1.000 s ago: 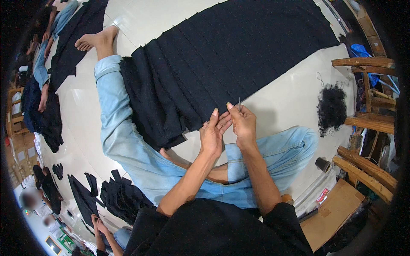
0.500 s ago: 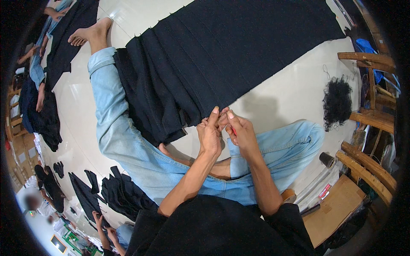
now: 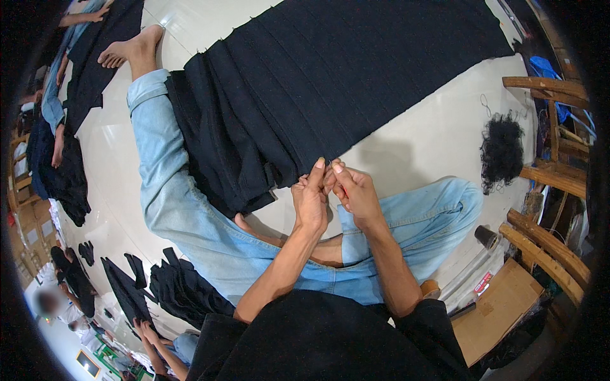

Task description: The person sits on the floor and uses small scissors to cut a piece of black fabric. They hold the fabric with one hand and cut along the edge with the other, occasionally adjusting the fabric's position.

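A long black fabric (image 3: 394,57) with rows of seams spreads from between my legs toward the upper right, bunched in folds at its near end. My left hand (image 3: 311,193) is closed at the fabric's near right edge, thumb pressed over curled fingers, seemingly pinching the cloth. Touching it, my right hand (image 3: 356,197) is closed around a small tool, now mostly hidden by the fingers. Both sets of fingertips meet at that edge. A tangle of black thread (image 3: 502,152) lies to the right on the tiled floor (image 3: 413,146).
Wooden chair pieces (image 3: 546,174), a dark cup (image 3: 487,236) and a cardboard sheet (image 3: 495,311) are at right. Black cloth piles (image 3: 181,289) lie lower left. A co-worker's hands (image 3: 143,330) are beside them; another person's legs (image 3: 57,120) stretch at upper left.
My hands have drawn together at the fabric edge. The tool's metal point and red handle, glimpsed earlier, are now mostly covered. A co-worker's arm at upper left has moved.
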A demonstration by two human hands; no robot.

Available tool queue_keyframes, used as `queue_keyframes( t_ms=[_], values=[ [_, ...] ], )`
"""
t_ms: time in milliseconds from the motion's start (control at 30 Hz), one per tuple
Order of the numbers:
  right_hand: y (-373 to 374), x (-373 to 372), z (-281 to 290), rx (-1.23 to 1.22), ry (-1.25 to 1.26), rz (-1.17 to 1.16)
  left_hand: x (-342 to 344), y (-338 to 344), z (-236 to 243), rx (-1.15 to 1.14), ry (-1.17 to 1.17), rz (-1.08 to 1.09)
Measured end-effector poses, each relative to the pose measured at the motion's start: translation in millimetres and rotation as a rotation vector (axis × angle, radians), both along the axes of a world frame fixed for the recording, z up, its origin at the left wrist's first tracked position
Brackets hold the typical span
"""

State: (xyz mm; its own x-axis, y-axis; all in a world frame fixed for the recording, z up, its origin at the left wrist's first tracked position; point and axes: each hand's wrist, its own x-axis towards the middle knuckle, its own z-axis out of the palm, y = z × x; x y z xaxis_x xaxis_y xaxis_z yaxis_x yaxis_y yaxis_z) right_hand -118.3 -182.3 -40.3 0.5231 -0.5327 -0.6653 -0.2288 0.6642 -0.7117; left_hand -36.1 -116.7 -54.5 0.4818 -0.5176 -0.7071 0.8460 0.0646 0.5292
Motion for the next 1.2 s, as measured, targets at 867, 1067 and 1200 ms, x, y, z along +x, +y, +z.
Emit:
queue_keyframes(
  t_ms=[867,1067,1200],
  values=[
    [-41.6,-17.9,11.8,0.026,0.098,-0.058,-11.5,-46.1,1.5,0.068,-0.001,-0.078],
    [-43.3,-15.4,10.7,0.019,0.083,-0.028,-10.2,-42.7,-3.9,0.071,0.015,-0.059],
    [-41.8,-14.2,8.1,-0.007,0.076,-0.035,-10.3,-42.9,-3.7,0.074,0.017,-0.06]
  ],
)
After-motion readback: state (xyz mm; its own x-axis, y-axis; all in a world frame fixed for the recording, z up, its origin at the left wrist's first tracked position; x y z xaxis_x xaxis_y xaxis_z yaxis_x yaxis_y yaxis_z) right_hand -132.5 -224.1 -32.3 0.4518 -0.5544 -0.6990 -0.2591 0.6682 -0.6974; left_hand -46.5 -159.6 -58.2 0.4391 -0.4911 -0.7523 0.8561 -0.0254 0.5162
